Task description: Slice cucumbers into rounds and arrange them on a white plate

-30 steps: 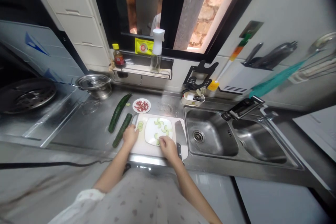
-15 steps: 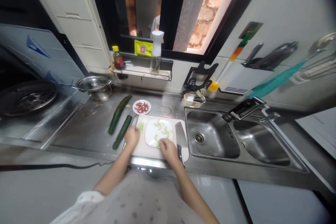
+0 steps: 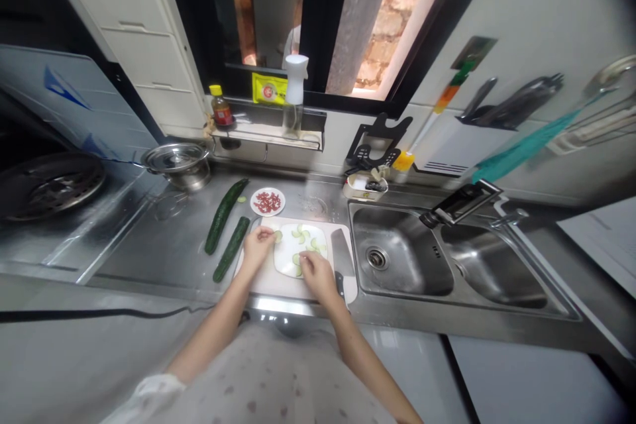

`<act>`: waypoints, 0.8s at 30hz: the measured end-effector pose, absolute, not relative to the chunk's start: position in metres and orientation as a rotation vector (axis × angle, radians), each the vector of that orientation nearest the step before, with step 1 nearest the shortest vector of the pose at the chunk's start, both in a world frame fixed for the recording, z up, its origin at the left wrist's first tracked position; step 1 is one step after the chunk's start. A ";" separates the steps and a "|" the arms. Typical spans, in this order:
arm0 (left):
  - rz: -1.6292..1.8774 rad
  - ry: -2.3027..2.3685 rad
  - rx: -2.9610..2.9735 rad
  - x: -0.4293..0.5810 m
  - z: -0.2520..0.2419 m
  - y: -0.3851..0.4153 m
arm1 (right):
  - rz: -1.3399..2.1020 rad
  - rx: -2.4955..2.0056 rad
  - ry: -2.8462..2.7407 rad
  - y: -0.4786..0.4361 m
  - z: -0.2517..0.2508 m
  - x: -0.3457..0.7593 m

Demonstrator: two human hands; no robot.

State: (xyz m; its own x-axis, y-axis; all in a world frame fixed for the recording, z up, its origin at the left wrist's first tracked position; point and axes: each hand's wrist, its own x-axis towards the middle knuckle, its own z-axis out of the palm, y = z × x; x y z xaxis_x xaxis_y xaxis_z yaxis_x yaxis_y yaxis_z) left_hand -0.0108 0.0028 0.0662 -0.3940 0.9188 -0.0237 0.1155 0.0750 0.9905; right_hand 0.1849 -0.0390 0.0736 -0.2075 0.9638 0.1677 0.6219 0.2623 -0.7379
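Observation:
My left hand (image 3: 259, 244) pinches a thin pale-green cucumber slice (image 3: 278, 236) at the left edge of a white square plate (image 3: 284, 258). My right hand (image 3: 317, 273) is over the plate's lower right, its fingertips closed at the edge of a cucumber slice (image 3: 297, 260). Further cucumber slices (image 3: 301, 233) lie in small fans on the plate. Beneath it is a pale cutting board (image 3: 278, 289). A cleaver (image 3: 340, 252) lies on the board's right side, its black handle partly behind my right forearm.
Left of the board lie a whole cucumber (image 3: 226, 215) and a cut cucumber (image 3: 232, 250). Behind stands a small plate of chopped red pieces (image 3: 268, 202). A double sink (image 3: 402, 258) with a black tap (image 3: 462, 205) is on the right, a lidded steel pot (image 3: 176, 162) back left.
My left hand has moved up and right from the slices on the board to the plate's edge, carrying a cucumber slice. My right hand has shifted slightly up the plate.

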 end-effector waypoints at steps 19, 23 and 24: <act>1.354 1.270 1.141 0.012 0.157 -0.021 | 0.748 -1.232 -1.687 -0.012 0.153 0.172; 1.337 1.257 1.188 0.014 0.159 -0.022 | 0.830 -1.187 -1.699 -0.011 0.156 0.166; 1.345 1.263 1.185 0.014 0.159 -0.023 | 0.854 -1.180 -1.686 -0.011 0.157 0.164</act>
State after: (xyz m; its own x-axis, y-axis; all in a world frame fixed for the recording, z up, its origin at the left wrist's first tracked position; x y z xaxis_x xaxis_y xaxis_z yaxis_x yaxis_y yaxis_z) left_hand 0.0140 -0.0226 0.1590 -0.1207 0.9911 0.0564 -0.0056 -0.0575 0.9983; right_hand 0.1644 -0.0112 0.1571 -0.1591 0.9490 0.2721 0.3427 0.3115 -0.8863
